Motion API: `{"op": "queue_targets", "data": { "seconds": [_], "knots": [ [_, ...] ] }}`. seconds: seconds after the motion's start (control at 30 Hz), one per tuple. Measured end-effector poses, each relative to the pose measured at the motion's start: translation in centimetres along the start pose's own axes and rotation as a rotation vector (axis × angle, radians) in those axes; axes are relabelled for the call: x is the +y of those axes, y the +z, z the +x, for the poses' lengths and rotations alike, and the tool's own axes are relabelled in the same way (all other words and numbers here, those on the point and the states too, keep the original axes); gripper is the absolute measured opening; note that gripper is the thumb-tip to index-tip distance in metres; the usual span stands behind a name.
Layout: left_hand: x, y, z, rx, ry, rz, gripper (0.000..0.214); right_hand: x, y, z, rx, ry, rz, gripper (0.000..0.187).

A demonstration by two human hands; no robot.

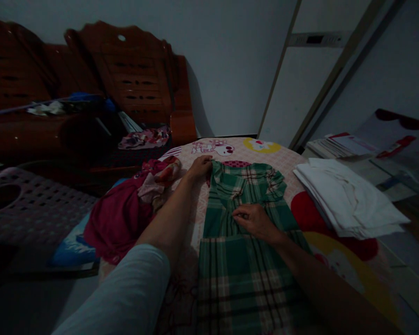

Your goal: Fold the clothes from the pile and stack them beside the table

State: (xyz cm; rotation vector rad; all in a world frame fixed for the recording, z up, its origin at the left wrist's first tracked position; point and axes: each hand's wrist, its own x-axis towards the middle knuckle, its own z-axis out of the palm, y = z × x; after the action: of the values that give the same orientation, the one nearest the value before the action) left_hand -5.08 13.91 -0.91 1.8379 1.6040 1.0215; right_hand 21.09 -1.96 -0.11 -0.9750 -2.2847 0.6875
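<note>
A green plaid dress (235, 272) with ruffled sleeves lies spread out on a round table draped with a patterned cloth (181, 291). At the dress's upper left corner, by the shoulder, my left hand (199, 168) pinches the fabric. My right hand (254, 221) is closed with curled fingers over the middle of the bodice, gripping a bit of the cloth just above the waist seam. Creases run through the bodice around it. The lower skirt leaves the view at the bottom, and my right forearm covers part of its right side.
Left of the dress, a crumpled magenta garment (117, 221) lies heaped on the table. Folded white cloth (349, 197) is stacked at the right edge. A carved wooden bench (125, 79) stands behind left, a pink woven plastic basket (45, 204) at far left. Papers (342, 145) lie at right.
</note>
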Motion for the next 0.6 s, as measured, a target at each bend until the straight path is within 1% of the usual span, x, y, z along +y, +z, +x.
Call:
{"op": "queue_targets", "data": {
  "seconds": [0.07, 0.1, 0.2, 0.3, 0.37, 0.47, 0.5, 0.53, 0.6],
  "knots": [
    [0.1, 0.1, 0.3, -0.008, 0.016, -0.016, 0.022, 0.1, 0.0, 0.0, -0.002, 0.004, 0.0, 0.013],
    [0.1, 0.1, 0.4, -0.007, 0.045, 0.019, 0.021, 0.1, 0.1, 0.0, -0.003, 0.008, 0.001, 0.012],
    [0.2, 0.3, 0.9, 0.018, 0.094, 0.26, 0.016, 0.1, 0.0, 0.0, -0.014, 0.018, 0.013, 0.012],
    [0.2, 0.9, 0.7, 0.076, 0.049, 0.451, 0.009, 0.0, 0.0, 0.0, -0.017, 0.019, 0.017, 0.012],
    [0.5, 1.3, 0.3, 0.144, 0.056, 0.486, 0.013, 0.1, 0.1, 0.0, -0.016, 0.017, 0.014, 0.012],
    [1.7, 1.3, 0.1, 0.232, 0.128, 0.471, 0.028, 0.0, 0.1, 0.1, -0.018, 0.022, 0.013, 0.012],
    [2.4, 1.2, 0.2, 0.235, 0.144, 0.462, 0.032, 0.0, 0.2, 0.1, -0.019, 0.026, 0.013, 0.012],
    [3.3, 1.1, 0.3, 0.213, 0.156, 0.448, 0.033, 0.0, 0.2, 0.1, -0.02, 0.029, 0.012, 0.012],
    [5.3, 1.4, 0.5, 0.09, 0.192, 0.408, 0.029, 0.0, 0.1, 0.2, -0.024, 0.035, 0.006, 0.012]
  ]
}}
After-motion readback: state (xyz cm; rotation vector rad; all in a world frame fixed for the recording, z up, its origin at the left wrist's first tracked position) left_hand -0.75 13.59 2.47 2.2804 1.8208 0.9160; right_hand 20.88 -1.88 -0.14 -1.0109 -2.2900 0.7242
